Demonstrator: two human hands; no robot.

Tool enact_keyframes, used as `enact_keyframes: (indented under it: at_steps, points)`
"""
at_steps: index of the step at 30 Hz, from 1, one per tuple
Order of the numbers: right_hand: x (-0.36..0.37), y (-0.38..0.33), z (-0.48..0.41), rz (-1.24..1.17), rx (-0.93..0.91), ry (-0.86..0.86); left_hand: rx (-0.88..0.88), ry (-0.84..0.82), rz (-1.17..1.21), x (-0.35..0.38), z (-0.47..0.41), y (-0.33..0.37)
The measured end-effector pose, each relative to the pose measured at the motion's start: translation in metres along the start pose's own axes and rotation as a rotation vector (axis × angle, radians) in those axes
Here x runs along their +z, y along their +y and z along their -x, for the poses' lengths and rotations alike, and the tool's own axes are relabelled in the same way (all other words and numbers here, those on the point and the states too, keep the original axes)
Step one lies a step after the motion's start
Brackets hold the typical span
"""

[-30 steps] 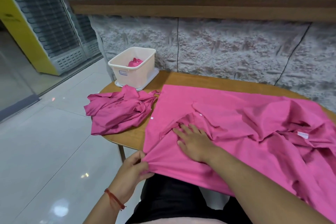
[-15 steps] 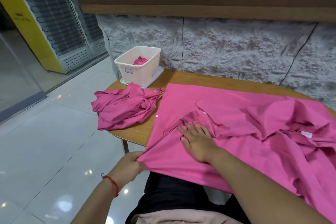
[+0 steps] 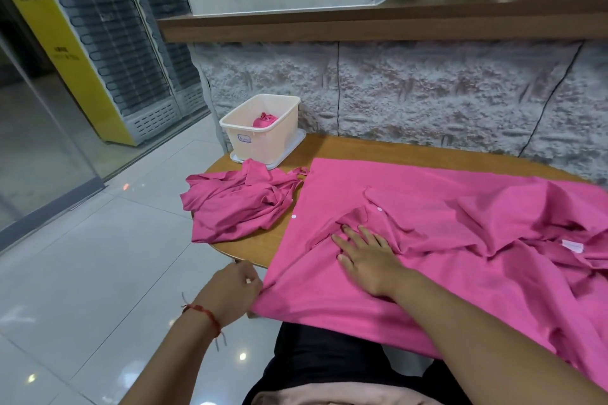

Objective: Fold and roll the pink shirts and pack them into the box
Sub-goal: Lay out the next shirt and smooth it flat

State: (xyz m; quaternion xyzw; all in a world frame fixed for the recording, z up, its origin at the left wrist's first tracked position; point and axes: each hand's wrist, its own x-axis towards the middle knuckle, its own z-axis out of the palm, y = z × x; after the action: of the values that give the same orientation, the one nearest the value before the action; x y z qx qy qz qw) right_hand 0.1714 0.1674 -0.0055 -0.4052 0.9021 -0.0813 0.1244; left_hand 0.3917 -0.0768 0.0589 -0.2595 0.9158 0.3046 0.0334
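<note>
Left hand (image 3: pixel 230 293) pinches a corner of the pink shirt (image 3: pixel 460 207), now pulled tauter past the desk (image 3: pixel 362 148) edge; right hand (image 3: pixel 365 256) presses flat, fingers spread, near its collar. Smoothing looks nearly done, folding next.

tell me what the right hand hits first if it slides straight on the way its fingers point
Probably the rumpled fold of the spread shirt just ahead of the right hand; farther on, the crumpled shirt.
</note>
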Motion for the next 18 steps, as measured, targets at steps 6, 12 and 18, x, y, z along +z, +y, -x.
enact_keyframes:
  at_steps: [6, 12, 18]
  points:
    - [-0.065, 0.017, 0.005, -0.308, -0.12, 0.386, 0.307, 0.03, -0.024, 0.02, -0.067, 0.091]
    - [-0.108, 0.087, -0.006, -0.192, 0.211, 0.49, 0.308, 0.042, -0.072, 0.061, -0.138, 0.159]
    - [-0.102, 0.135, -0.058, -0.106, 0.334, 0.089, 0.285, 0.101, -0.021, 0.095, -0.168, 0.159]
